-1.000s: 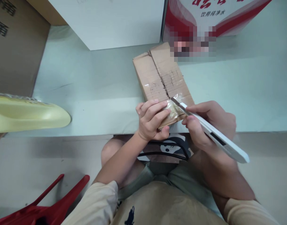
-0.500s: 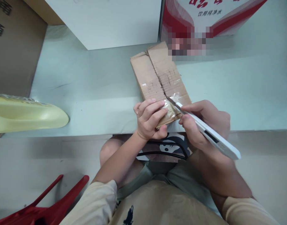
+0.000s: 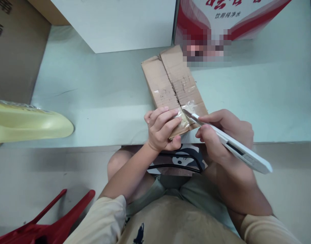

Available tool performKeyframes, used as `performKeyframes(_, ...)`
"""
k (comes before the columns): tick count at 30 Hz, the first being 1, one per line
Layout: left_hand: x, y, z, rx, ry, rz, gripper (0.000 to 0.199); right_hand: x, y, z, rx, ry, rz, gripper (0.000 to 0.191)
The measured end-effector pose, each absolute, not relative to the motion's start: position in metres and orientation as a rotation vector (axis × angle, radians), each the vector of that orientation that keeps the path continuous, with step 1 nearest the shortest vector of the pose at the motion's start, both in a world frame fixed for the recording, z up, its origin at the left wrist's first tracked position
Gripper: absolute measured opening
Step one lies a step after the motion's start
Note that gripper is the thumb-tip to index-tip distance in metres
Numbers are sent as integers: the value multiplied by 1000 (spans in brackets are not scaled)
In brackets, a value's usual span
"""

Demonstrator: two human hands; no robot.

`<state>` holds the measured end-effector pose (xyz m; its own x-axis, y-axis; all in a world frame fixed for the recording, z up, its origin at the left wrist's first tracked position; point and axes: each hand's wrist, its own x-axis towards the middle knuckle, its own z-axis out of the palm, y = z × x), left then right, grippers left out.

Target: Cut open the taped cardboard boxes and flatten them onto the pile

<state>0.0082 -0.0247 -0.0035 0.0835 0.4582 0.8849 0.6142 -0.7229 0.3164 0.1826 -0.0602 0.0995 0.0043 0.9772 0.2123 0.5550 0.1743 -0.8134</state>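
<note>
A small brown cardboard box (image 3: 168, 81) lies tilted on the pale green table, its top seam partly slit and marked dark, with clear tape over the near end. My left hand (image 3: 161, 130) grips the box's near left corner, fingers over the top and thumb at the near edge. In my right hand (image 3: 221, 135) is a white utility knife (image 3: 236, 149), its blade out. The blade tip touches or hovers just over the tape near the lower end of the seam; which one is unclear.
A large white box (image 3: 124, 27) and a red and white carton (image 3: 236, 20) stand behind. A yellow object (image 3: 30, 123) and a brown carton (image 3: 15, 57) are at left. The table's front edge (image 3: 94, 146) runs beneath my forearms, and a red chair (image 3: 58, 217) is lower left.
My right hand and the knife have shifted slightly right, and the blade tip has slid a little down and to the right. My left hand and the box look unmoved.
</note>
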Motion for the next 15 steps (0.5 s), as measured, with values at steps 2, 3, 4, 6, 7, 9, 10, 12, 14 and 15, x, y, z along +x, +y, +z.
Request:
performKeyframes(2,8,-25,-4,-2212,-1101,-1722,39,183,-59,99,-1482,-1652,736,10)
performKeyframes(3,8,-25,-4,-2214,-1100,-1724,39,183,-59,99,-1485,-1646,755,11)
performKeyframes(4,9,-24,-4,-2217,-1099,-1724,39,183,-59,99,-1492,-1636,764,12)
performKeyframes(6,9,-24,-4,-2213,-1096,-1725,39,183,-60,102,-1508,-1605,764,12)
performKeyframes(7,9,-24,-4,-2211,-1094,-1725,39,183,-61,103,-1514,-1583,758,12)
performKeyframes(9,8,-24,-4,-2206,-1090,-1733,39,182,-62,105,-1532,-1541,769,11)
performKeyframes(10,8,-24,-4,-2207,-1086,-1733,38,181,-63,106,-1535,-1525,781,10)
performKeyframes(12,7,-23,-4,-2209,-1083,-1724,38,181,-63,106,-1512,-1521,820,10)
performKeyframes(14,6,-23,-5,-2208,-1085,-1709,38,181,-63,105,-1514,-1505,855,11)
performKeyframes(15,6,-23,-5,-2205,-1086,-1705,39,182,-64,105,-1514,-1496,862,12)
